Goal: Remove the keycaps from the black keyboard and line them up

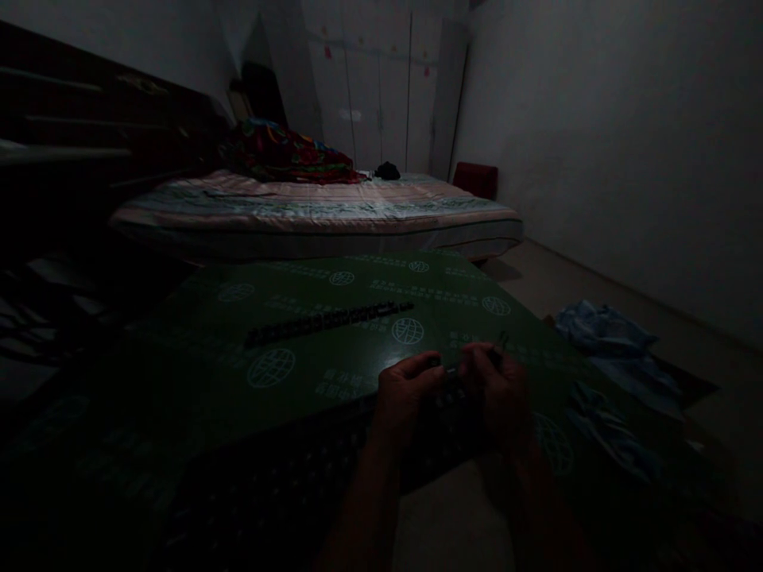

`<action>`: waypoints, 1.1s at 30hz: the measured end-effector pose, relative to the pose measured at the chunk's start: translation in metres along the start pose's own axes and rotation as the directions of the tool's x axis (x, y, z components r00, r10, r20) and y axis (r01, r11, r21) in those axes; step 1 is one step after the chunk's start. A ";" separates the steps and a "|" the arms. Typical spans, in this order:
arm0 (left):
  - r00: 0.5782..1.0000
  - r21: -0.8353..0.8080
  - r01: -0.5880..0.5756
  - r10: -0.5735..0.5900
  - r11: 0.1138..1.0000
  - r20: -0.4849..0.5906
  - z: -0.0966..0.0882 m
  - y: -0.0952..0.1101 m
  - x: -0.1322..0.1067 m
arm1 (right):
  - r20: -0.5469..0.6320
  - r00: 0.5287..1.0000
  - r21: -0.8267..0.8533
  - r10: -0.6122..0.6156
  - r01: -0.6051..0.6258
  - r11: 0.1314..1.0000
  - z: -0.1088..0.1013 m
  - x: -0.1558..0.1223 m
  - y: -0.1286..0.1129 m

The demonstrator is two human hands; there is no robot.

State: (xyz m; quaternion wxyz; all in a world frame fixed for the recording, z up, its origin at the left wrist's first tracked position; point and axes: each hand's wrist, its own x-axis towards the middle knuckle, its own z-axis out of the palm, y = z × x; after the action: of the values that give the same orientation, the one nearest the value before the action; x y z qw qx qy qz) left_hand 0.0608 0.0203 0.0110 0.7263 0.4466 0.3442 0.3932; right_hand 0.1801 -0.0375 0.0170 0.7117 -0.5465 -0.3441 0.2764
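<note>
- At six o'clock, over the near edge of the green sheet (179,373), the left hand (408,391) and right hand (499,391) meet, fingertips pinched on a small dark piece (451,371) (too dim to identify).
- At eleven o'clock, a row of dark pieces (327,320) lies on the sheet.
- At two o'clock, a blue cloth (602,330) lies crumpled.
- At twelve o'clock, farthest, stands a bed (310,213).

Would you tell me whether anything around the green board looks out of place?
A blue cloth lies crumpled on the floor beside the green board. The row of dark pieces lies straight. The left hand and right hand pinch a dark piece, too dim to judge.
</note>
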 end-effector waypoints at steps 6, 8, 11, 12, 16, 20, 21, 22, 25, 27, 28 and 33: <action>0.998 -0.014 -0.018 0.019 1.000 0.066 -0.002 0.001 -0.001 | 0.204 0.978 -0.169 0.033 0.002 0.986 0.001 -0.002 0.003; 0.993 -0.004 -0.033 0.033 0.999 0.115 -0.002 0.003 -0.004 | 0.279 0.959 -0.166 0.056 -0.009 0.986 0.001 -0.003 0.001; 0.987 0.016 -0.033 0.030 0.999 0.159 -0.002 0.006 -0.006 | 0.337 0.939 -0.157 0.068 -0.015 0.988 0.002 -0.004 -0.002; 0.988 0.024 -0.028 0.024 0.999 0.156 -0.002 0.006 -0.006 | 0.340 0.938 -0.155 0.074 -0.022 0.988 0.002 -0.005 -0.002; 0.993 0.008 -0.005 0.004 1.000 0.120 -0.002 0.005 -0.005 | 0.302 0.948 -0.153 0.103 -0.059 0.986 0.000 -0.006 0.000; 0.996 -0.035 0.028 -0.025 0.999 0.081 -0.001 0.005 -0.004 | 0.276 0.949 -0.139 0.153 -0.118 0.983 -0.001 -0.005 0.002; 0.997 -0.051 0.030 -0.026 0.998 0.071 -0.001 0.005 -0.004 | 0.276 0.947 -0.124 0.162 -0.132 0.983 -0.001 -0.005 0.002; 0.997 -0.065 0.031 -0.027 0.997 0.067 0.000 0.006 -0.004 | 0.278 0.946 -0.107 0.166 -0.142 0.984 -0.001 -0.006 0.001; 0.996 -0.086 0.041 -0.034 0.995 0.086 0.000 0.005 -0.004 | 0.298 0.941 -0.072 0.163 -0.149 0.986 0.000 -0.006 -0.001; 0.994 -0.093 0.039 -0.029 0.995 0.103 0.000 0.005 -0.004 | 0.300 0.940 -0.060 0.164 -0.153 0.986 0.001 -0.006 -0.002; 0.993 -0.095 0.036 -0.025 0.995 0.112 0.000 0.005 -0.004 | 0.297 0.941 -0.056 0.163 -0.153 0.987 0.001 -0.006 -0.002; 0.994 -0.086 0.020 -0.011 0.996 0.112 0.000 0.003 -0.004 | 0.271 0.949 -0.090 0.163 -0.144 0.986 0.000 -0.007 -0.004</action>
State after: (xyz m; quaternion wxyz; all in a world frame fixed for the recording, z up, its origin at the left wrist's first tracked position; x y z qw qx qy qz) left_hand 0.0579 0.0177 0.0147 0.7660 0.4333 0.2892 0.3765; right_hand 0.1761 -0.0441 0.0195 0.6134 -0.5517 -0.4063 0.3927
